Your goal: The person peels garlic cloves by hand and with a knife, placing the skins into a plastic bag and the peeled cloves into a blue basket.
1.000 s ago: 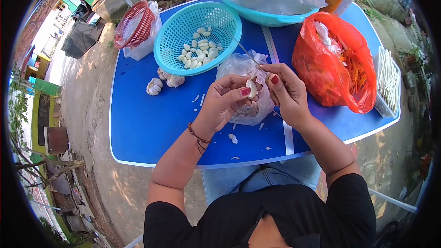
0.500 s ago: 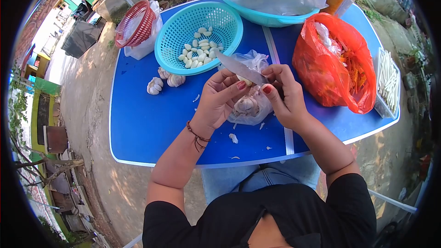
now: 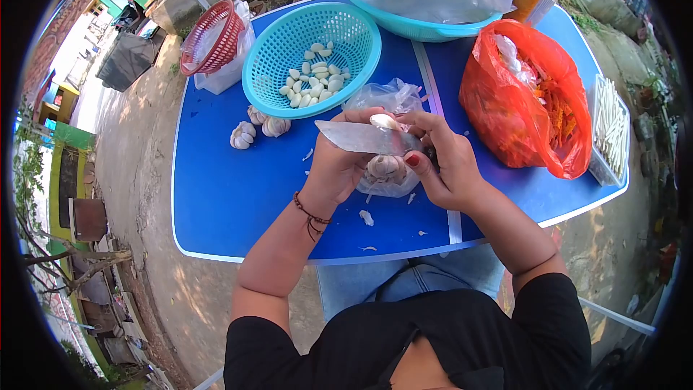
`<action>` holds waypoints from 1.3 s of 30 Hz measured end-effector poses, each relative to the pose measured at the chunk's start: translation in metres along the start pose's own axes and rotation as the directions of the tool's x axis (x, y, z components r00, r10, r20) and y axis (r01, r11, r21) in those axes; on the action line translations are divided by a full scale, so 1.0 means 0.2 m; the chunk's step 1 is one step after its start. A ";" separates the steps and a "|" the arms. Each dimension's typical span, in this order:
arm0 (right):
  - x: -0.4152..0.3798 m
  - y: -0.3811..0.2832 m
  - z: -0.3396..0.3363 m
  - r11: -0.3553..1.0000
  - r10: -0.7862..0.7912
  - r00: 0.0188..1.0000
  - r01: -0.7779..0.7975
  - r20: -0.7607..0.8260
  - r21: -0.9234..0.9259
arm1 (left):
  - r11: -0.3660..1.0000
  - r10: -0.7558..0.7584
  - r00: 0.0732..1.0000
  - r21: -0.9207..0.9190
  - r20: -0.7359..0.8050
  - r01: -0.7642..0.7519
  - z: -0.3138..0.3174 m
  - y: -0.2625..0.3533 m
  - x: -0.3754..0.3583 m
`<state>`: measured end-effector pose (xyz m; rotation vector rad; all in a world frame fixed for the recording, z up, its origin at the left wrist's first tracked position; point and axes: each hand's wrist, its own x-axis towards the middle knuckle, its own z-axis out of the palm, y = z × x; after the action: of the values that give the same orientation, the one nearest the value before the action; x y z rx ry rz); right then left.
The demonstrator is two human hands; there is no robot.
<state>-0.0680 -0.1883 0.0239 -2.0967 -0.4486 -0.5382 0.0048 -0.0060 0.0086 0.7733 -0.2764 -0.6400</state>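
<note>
Many peeled white garlic cloves (image 3: 314,81) already lie in the turquoise plastic basket (image 3: 271,50); three whole bulbs (image 3: 258,127) remain. Left hand (image 3: 339,162) pinches one pale clove (image 3: 385,122); right hand (image 3: 444,162) grips the steel knife (image 3: 357,138).

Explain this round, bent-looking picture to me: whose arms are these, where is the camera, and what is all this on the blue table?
The camera sits on a person's head and looks down, so the arms are their own; the wide lens bends the edges. The right hand holds a knife. The left hand holds a garlic clove at the blade. Below the hands lies a clear bag holding a garlic bulb. On the blue table stand a teal basket of peeled cloves, loose garlic bulbs, a red basket and an orange bag. Bits of peel lie near the front edge.
</note>
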 end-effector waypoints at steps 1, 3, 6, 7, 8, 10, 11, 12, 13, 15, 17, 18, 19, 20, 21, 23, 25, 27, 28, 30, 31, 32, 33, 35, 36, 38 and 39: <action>0.01 0.01 0.00 0.999 -0.037 0.999 0.037 -0.007 -0.015 | 1.000 0.006 1.000 0.001 -0.008 -0.006 0.00 0.00 0.00; 0.01 0.02 0.00 0.998 -0.066 0.998 0.066 -0.020 0.006 | 1.000 0.018 1.000 0.002 -0.022 -0.018 0.01 -0.01 0.00; 0.00 0.03 0.01 0.995 -0.051 0.998 0.053 -0.025 0.084 | 0.999 0.044 0.999 -0.001 0.010 -0.044 -0.01 -0.03 0.01; 0.00 0.03 0.01 0.995 -0.050 0.999 0.051 -0.020 0.088 | 0.999 0.050 0.999 0.003 0.004 -0.050 -0.01 -0.03 0.01; 0.00 0.03 0.01 0.995 -0.048 0.999 0.049 -0.016 0.092 | 0.998 0.055 0.998 0.007 0.000 -0.055 -0.01 -0.03 0.01; 0.01 0.02 0.00 0.997 -0.054 0.999 0.054 -0.007 0.052 | 0.998 0.063 0.998 0.013 -0.009 -0.063 -0.01 -0.03 0.00; 0.01 0.01 -0.01 0.998 -0.057 0.998 0.057 -0.003 0.032 | 0.998 0.065 0.998 0.014 -0.013 -0.065 -0.01 -0.02 0.00; 0.01 0.00 -0.01 0.999 -0.036 0.999 0.036 0.015 0.023 | 0.998 0.068 0.998 0.016 -0.018 -0.068 -0.01 -0.02 0.00; 0.01 -0.01 -0.02 1.000 -0.015 0.999 0.014 0.032 0.014 | 0.997 0.065 0.998 0.031 -0.021 -0.065 -0.01 -0.02 0.00; 0.01 -0.01 -0.03 1.000 0.008 0.999 -0.009 0.048 0.016 | 0.996 0.060 0.998 0.062 -0.028 -0.058 0.00 -0.02 -0.01; 0.02 0.01 -0.03 0.999 0.015 0.999 -0.017 0.044 0.040 | 0.997 0.059 0.998 0.046 -0.032 -0.057 -0.01 -0.04 -0.01; 0.02 0.02 -0.03 0.997 0.006 0.999 -0.009 0.037 0.072 | 0.998 0.058 0.998 0.038 -0.033 -0.057 -0.01 -0.04 -0.01; 0.02 0.03 -0.03 0.994 -0.003 1.000 0.000 0.031 0.105 | 0.997 0.065 0.997 0.041 -0.031 -0.064 -0.01 -0.04 -0.01; 0.02 0.04 -0.02 0.990 -0.013 1.000 0.010 0.024 0.140 | 0.996 0.074 0.997 0.045 -0.031 -0.072 -0.01 -0.04 -0.01; 0.02 0.03 -0.02 0.988 -0.007 1.000 0.004 0.020 0.157 | 0.996 0.082 0.996 0.050 -0.031 -0.081 -0.01 -0.04 -0.01; 0.02 0.01 -0.01 0.982 0.006 1.000 -0.008 0.012 0.189 | 0.995 0.089 0.996 0.041 0.000 -0.089 -0.02 -0.04 0.00; 0.02 0.02 -0.01 0.982 0.003 1.000 -0.007 0.020 0.191 | 0.995 0.097 0.995 0.036 0.008 -0.097 -0.02 -0.04 0.01; 0.02 0.02 -0.01 0.984 -0.016 1.000 0.013 0.016 0.176 | 0.993 0.108 0.994 0.039 -0.006 -0.107 -0.01 -0.04 0.00; 0.02 0.03 -0.01 0.986 -0.036 0.999 0.034 0.009 0.162 | 0.994 0.104 0.995 0.034 -0.001 -0.103 -0.01 -0.03 0.00; 0.02 0.03 -0.01 0.989 -0.062 0.998 0.061 0.003 0.134 | 0.995 0.096 0.995 0.025 0.007 -0.096 -0.01 -0.03 0.00; 0.02 0.03 -0.01 0.990 -0.069 0.998 0.068 0.003 0.120 | 0.995 0.099 0.995 0.025 0.004 -0.099 -0.01 -0.03 0.00; 0.02 0.03 -0.01 0.992 -0.075 0.997 0.074 0.002 0.105 | 0.995 0.100 0.995 0.026 0.001 -0.100 -0.01 -0.03 0.00; 0.02 0.02 -0.02 0.994 -0.049 0.999 0.047 0.015 0.097 | 0.995 0.101 0.995 0.027 -0.001 -0.101 -0.01 -0.03 0.00; 0.02 -0.01 -0.03 0.997 0.003 0.999 -0.006 0.037 0.078 | 0.995 0.092 0.996 0.039 -0.015 -0.091 -0.01 -0.03 0.00; 0.02 -0.01 -0.03 0.997 0.004 1.000 -0.006 0.029 0.073 | 0.995 0.088 0.996 0.045 -0.023 -0.087 -0.01 -0.03 0.00; 0.02 -0.01 -0.03 0.998 0.006 1.000 -0.007 0.016 0.067 | 0.996 0.082 0.996 0.042 -0.032 -0.081 -0.01 -0.03 0.00; 0.02 -0.01 -0.02 0.997 0.002 1.000 -0.002 0.009 0.075 | 0.996 0.079 0.996 0.041 -0.037 -0.078 -0.02 -0.03 0.00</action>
<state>-0.0666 -0.1908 0.0293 -2.0278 -0.4645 -0.5038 0.0041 -0.0080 0.0021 0.8085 -0.2834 -0.5460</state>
